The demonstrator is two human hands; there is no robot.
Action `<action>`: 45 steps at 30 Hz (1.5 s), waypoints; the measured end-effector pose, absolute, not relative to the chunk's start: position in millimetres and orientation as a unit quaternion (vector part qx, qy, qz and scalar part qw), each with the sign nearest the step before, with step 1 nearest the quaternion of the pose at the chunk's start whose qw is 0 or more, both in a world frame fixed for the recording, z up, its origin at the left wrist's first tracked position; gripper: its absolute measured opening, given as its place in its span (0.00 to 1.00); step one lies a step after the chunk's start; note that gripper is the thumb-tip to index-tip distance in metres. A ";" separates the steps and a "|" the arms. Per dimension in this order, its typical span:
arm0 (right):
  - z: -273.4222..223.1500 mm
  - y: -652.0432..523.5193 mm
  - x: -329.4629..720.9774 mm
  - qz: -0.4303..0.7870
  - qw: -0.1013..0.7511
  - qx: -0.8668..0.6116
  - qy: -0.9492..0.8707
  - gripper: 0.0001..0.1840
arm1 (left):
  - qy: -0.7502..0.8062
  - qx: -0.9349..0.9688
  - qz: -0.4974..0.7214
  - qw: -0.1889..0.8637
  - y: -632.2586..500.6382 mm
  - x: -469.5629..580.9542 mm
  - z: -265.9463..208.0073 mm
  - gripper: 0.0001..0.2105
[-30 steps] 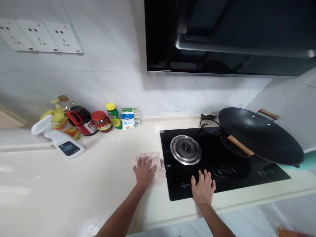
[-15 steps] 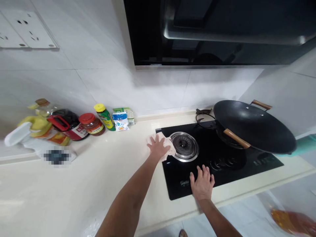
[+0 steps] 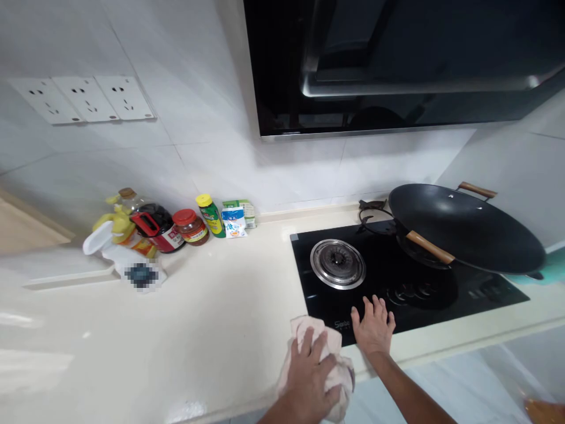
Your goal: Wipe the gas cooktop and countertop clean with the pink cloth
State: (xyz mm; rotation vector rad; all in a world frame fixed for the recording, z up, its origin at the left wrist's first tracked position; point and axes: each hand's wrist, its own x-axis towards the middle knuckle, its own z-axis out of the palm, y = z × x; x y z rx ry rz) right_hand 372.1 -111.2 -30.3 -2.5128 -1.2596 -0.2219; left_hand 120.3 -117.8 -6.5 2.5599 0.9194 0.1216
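Observation:
At the front edge of the counter, my left hand (image 3: 309, 371) bears down on a pale pink cloth (image 3: 314, 327), holding it under the palm with the fingers apart. The cloth is crumpled, covers the near left corner of the black glass cooktop (image 3: 322, 306), and hangs toward the counter edge. My right hand (image 3: 374, 328) lies open on the cooktop's front border, fingers spread and holding nothing. Behind the hands is the left burner (image 3: 338, 263), a round metal ring with no pan on it. A black wok (image 3: 463, 227) with wooden handles sits over the right burner.
Along the wall at left stand a white spray bottle (image 3: 110, 250), a dark bottle with a red handle (image 3: 163, 229), a red-lidded jar (image 3: 190, 227), a yellow-capped green bottle (image 3: 210, 216) and a blue-white packet (image 3: 233, 222). A loose pan support (image 3: 373, 218) lies behind the wok. The range hood (image 3: 397, 70) overhangs.
My left hand has drawn the cloth from beside the left burner toward me, to the counter's front edge. My right hand stays on the cooktop. The camera view has shifted left.

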 end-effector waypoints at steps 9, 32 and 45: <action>-24.0 -109.3 369.3 -0.075 0.151 -0.884 -0.436 0.36 | 0.500 0.859 0.080 0.074 -78.7 24.8 19.6 0.24; -31.0 -113.4 372.4 -0.087 0.171 -0.875 -0.443 0.35 | 0.570 0.810 0.055 0.129 156.2 167.3 45.9 0.27; -34.7 -116.1 373.2 -0.076 0.182 -0.872 -0.448 0.37 | 0.302 0.939 0.117 0.115 -116.1 72.4 -0.9 0.26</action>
